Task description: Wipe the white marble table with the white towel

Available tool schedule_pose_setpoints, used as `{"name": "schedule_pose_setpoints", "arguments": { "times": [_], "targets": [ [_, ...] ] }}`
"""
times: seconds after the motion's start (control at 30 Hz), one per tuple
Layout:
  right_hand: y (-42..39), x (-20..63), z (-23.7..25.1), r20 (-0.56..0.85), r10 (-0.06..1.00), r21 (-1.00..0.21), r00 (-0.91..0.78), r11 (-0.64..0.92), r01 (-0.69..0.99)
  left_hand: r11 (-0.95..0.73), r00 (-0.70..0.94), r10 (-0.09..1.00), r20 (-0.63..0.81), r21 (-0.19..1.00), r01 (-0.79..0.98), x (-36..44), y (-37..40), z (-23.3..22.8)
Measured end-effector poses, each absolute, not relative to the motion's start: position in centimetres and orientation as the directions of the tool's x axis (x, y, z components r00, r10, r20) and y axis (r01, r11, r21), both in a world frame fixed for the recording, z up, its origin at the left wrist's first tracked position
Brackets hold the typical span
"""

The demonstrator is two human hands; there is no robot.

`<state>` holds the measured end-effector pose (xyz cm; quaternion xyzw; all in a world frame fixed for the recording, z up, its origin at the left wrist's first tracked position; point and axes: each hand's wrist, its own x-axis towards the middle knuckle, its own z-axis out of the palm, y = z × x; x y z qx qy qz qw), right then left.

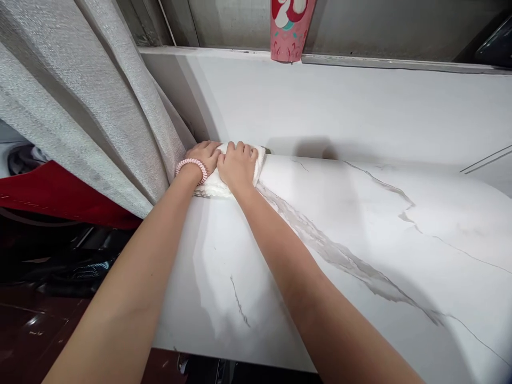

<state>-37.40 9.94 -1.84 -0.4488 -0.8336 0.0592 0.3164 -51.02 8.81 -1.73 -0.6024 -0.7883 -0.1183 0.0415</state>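
Note:
A folded white cloth (218,184) lies on a white marble-patterned tabletop (320,208), at its far left corner by the wall. My left hand (203,156) rests on the cloth's left part, fingers flat and pointing away from me; a pink coiled band (191,162) circles its wrist. Just to the right, my right hand (240,164) presses down on the cloth with its fingers laid out and slightly spread. The two hands touch or nearly touch at the thumbs. Both palms are hidden from view.
A silvery grey curtain (116,85) hangs against the table's left side, close to my left hand. Behind the table rises a white wall (340,101) with a ledge, where a pink patterned cup (291,32) stands. Red fabric (68,194) shows at lower left.

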Motion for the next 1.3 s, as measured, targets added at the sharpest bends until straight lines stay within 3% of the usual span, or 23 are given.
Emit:
{"name": "schedule_pose_setpoints", "arguments": {
  "times": [0.17, 0.4, 0.73, 1.3],
  "targets": [
    [8.8, -36.3, -1.6, 0.447, 0.79, -0.382, -0.42, 0.593, 0.709, 0.314, -0.346, 0.919, 0.188, 0.182, 0.932, -49.6, 7.4, -1.6],
    [6.0, -34.2, -1.4, 0.406, 0.788, -0.345, -0.462, 0.601, 0.721, 0.211, -0.257, 0.947, 0.194, 0.229, 0.95, -48.9, 4.3, -1.5],
    [0.8, -31.8, -1.5, 0.433, 0.784, -0.354, -0.444, 0.601, 0.716, 0.237, -0.294, 0.939, 0.18, 0.28, 0.93, -45.9, -0.9, -1.0],
    [-10.3, -27.2, -1.0, 0.421, 0.768, -0.367, -0.483, 0.631, 0.683, 0.273, -0.323, 0.926, 0.195, 0.242, 0.931, -41.8, -12.1, -1.2]
  ]
}}
